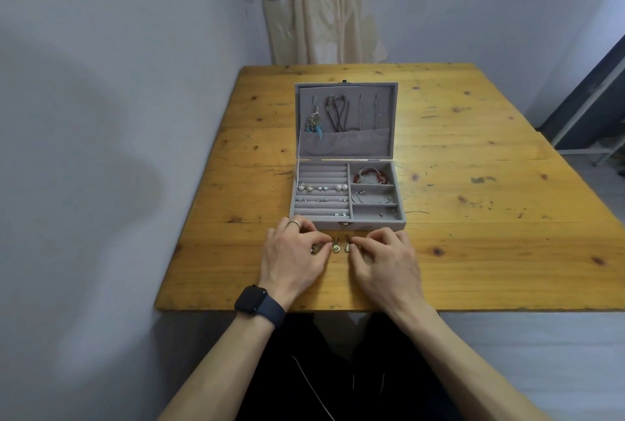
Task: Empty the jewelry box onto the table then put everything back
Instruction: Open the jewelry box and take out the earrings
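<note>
Left grip [294, 253] narrow, pinching the pale drop earring [336, 247] at its fingertips. Right grip [382, 258] narrow, pinching the twin earring [347, 247]. Both teardrop, glossy, metal-rimmed, low over the knotty wooden table [473, 251]. Grey velvet jewelry box [375, 225], lid up, just beyond both grips.

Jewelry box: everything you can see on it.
The jewelry box is grey, velvety-looking, open on the wooden table, lid raised behind. Left half: ring rolls holding stud earrings. Right: three compartments, with a red bead bracelet, a silver bracelet, a tiny piece nearest. Lid carries a feather earring and dark cords above a pocket. Gold clasp in front. Just before it, the left hand and right hand each pinch a drop earring.
</note>
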